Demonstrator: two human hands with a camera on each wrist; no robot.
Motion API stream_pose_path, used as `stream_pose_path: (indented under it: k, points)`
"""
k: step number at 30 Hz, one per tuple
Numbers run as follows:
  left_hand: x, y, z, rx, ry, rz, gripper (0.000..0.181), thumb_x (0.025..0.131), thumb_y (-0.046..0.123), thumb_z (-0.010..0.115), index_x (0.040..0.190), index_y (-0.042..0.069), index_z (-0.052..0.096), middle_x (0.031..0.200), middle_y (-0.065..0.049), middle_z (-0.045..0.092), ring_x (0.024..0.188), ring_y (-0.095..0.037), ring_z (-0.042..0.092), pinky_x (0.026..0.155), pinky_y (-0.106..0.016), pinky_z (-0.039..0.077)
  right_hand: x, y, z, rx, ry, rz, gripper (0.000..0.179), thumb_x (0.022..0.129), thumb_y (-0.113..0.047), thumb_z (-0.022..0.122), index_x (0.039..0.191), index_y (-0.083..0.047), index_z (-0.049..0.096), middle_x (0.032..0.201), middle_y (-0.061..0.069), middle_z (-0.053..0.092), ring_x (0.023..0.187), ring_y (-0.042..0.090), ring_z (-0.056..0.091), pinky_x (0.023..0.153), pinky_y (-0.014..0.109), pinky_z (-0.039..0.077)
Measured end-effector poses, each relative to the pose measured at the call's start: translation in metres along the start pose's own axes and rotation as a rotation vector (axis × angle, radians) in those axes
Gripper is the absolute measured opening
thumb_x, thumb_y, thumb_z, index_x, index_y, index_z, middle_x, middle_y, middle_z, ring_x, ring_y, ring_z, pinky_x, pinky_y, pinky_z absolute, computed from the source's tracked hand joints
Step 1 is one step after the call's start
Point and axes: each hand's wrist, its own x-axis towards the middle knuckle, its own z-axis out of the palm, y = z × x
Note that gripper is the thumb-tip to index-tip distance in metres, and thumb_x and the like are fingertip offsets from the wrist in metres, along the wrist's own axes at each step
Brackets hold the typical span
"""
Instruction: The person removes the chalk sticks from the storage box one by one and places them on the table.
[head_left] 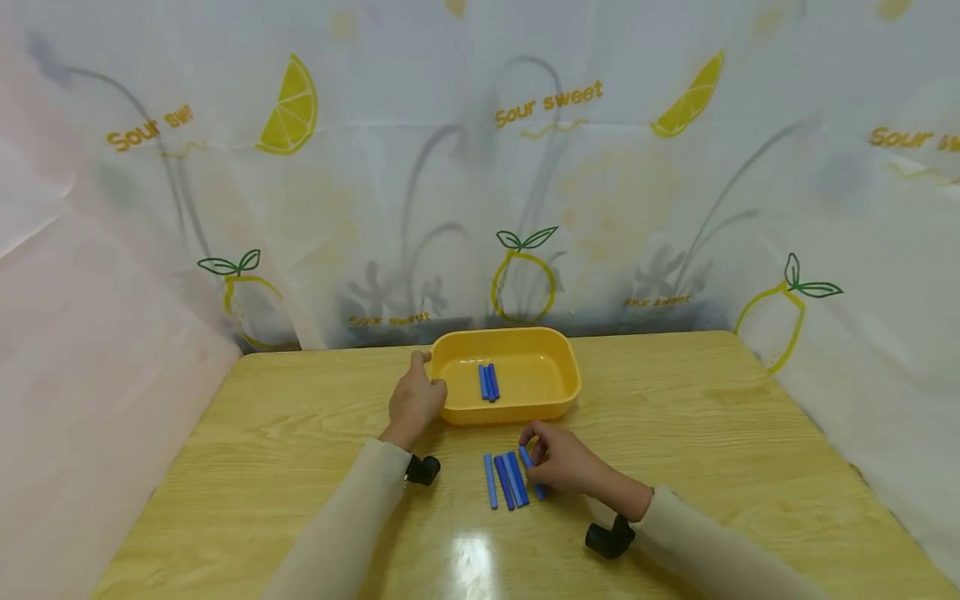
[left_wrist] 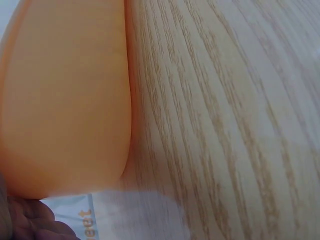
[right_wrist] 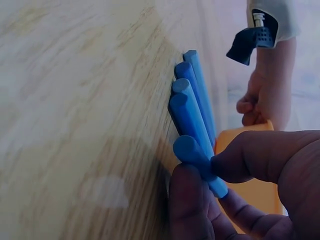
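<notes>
My right hand pinches a blue crayon-like stick between thumb and fingertips, at the right end of a row. Several more blue sticks, in lighter and darker shades, lie side by side on the table just left of it. Further back stands a yellow plastic tray, with three blue sticks lying together inside. My left hand grips the tray at its left end, fingers curled at the far corner. Only the tray's smooth outer wall and some fingers fill the left wrist view's left side.
Both hands work over a wood-grain table. Behind it hangs a white cloth printed with lemons and lettering, close behind the tray's back rim. Black wrist devices sit at both cuffs.
</notes>
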Motion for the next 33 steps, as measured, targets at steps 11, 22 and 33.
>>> stream_pose_path:
  k: [11,22,33]
  points:
    - [-0.001,-0.001,0.001,0.010,-0.007,-0.001,0.053,0.090,0.020,0.045,0.142,0.022,0.034,0.063,-0.005,0.052,0.051,-0.020,0.042,0.046,-0.029,0.033,0.000,-0.003,0.009,-0.050,0.020,0.014,0.032,0.077,-0.002,0.070,0.106,-0.004,0.057,0.076,0.002,0.055,0.063,0.014,0.051,0.052,0.027,0.043]
    - [-0.002,-0.001,-0.003,0.000,-0.007,0.020,0.055,0.089,0.020,0.045,0.143,0.020,0.033,0.061,-0.006,0.052,0.049,-0.019,0.040,0.045,-0.028,0.031,-0.003,-0.016,-0.005,-0.082,0.055,-0.019,0.020,0.087,-0.012,0.064,0.106,-0.004,0.061,0.080,0.003,0.059,0.059,0.014,0.053,0.050,0.027,0.044]
    - [-0.002,-0.002,-0.003,-0.003,-0.002,0.034,0.055,0.089,0.021,0.044,0.143,0.020,0.033,0.062,-0.005,0.050,0.050,-0.019,0.040,0.046,-0.029,0.032,-0.008,-0.020,-0.021,-0.010,0.064,-0.056,0.026,0.087,-0.014,0.064,0.110,-0.001,0.063,0.090,0.010,0.065,0.059,0.022,0.061,0.048,0.030,0.049]
